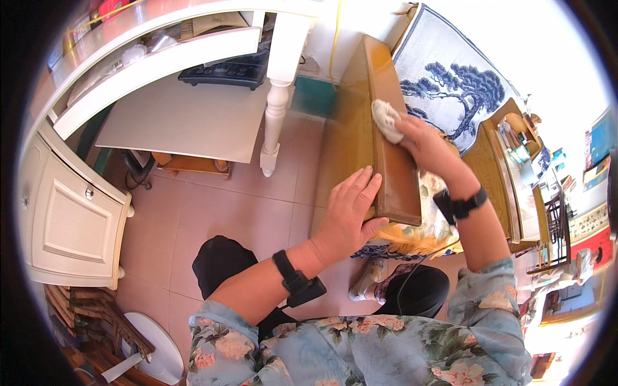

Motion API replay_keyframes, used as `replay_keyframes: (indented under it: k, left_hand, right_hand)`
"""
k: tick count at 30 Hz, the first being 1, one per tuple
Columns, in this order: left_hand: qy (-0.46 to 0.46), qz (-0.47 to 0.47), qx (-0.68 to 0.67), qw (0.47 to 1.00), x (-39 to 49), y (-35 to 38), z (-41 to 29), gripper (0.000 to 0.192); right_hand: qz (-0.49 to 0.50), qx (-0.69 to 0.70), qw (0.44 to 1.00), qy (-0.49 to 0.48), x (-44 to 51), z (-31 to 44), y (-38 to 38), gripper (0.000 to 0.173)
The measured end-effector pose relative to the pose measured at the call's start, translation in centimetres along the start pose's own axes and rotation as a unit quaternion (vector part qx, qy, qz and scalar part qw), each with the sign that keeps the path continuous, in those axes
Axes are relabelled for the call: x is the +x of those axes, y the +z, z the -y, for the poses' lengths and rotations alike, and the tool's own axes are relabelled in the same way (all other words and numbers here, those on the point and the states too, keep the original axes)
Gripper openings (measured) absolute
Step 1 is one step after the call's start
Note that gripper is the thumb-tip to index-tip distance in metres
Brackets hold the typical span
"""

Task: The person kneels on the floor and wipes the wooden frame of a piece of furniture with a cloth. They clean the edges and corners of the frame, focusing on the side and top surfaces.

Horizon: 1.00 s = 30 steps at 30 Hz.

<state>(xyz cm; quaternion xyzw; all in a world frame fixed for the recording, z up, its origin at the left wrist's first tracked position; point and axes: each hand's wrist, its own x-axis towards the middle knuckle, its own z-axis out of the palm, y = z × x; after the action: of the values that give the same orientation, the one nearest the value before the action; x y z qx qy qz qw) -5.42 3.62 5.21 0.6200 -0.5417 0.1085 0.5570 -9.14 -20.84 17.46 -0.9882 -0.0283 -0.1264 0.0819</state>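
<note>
A tall brown wooden furniture panel [395,178], perhaps the end of a sofa or bed, stands before me with its broad side [345,130] facing left. My right hand [429,147] grips a bunched whitish cloth [386,120], pressed against the panel's narrow face near its left edge. Lower down, my left hand [350,207] rests on the panel's near corner, its fingers along the side and its thumb apart by the bottom edge. It holds no loose thing. Directly right of the panel hangs a white cover with a dark blue tree pattern [463,91].
A white table with a turned leg [276,106] and an open drawer [164,72] stands at left, above a pale board [193,116]. A white cabinet [77,217] is nearer. Folded wooden furniture [87,318] lies lower left. Another person [582,268] is far right.
</note>
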Motion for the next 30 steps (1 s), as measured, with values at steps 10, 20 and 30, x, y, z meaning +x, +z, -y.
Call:
replay_keyframes:
  k: [10,20,30]
  left_hand:
    - [-0.013,0.002,-0.007,1.000,-0.2,0.0,-0.2,0.073]
    - [-0.015,0.011,0.000,1.000,-0.3,0.0,-0.1,0.072]
    - [-0.046,0.010,-0.055,0.997,-0.5,0.4,-0.4,0.076]
  right_hand:
    - [0.028,0.017,0.999,-0.024,-9.9,10.3,-2.2,0.056]
    - [0.057,-0.021,0.998,0.001,-1.3,2.0,-1.7,0.045]
    - [0.097,-0.097,0.991,-0.003,13.4,-9.5,0.9,0.042]
